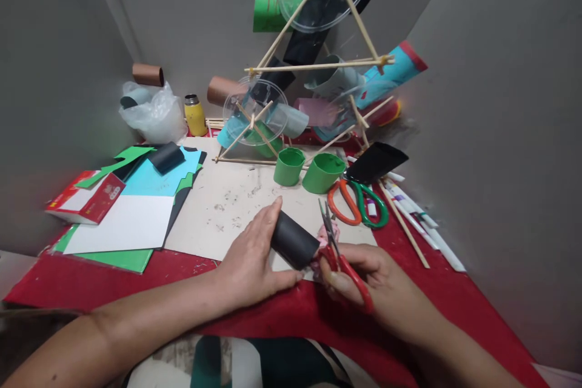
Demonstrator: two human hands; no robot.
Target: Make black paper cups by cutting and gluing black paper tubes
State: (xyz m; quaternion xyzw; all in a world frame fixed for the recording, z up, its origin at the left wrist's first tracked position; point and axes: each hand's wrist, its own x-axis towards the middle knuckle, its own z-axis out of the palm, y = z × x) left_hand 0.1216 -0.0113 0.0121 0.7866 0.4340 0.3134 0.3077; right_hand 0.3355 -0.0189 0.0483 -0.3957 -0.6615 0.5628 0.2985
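Observation:
A black paper-covered tube (294, 240) lies tilted near the table's front edge, its left end between the fingers and thumb of my left hand (254, 254). My right hand (370, 279) grips a pair of small scissors (334, 236) by their red handles, blades pointing up and slightly parted. The scissors are close beside the tube's right end; whether they touch it I cannot tell. Some crumpled pink material (330, 231) sits behind the scissors. Two green cups (289, 167) made from tubes stand just beyond, with larger scissors (359, 201) with orange and green handles to their right.
A stick frame (318, 66) with clear plastic discs and coloured tubes rises at the back. Paper sheets (150, 218) and a red box (86, 197) lie left. A yellow bottle (195, 116) and plastic bag (157, 115) stand behind. Markers (422, 218) lie right on the red cloth (191, 279).

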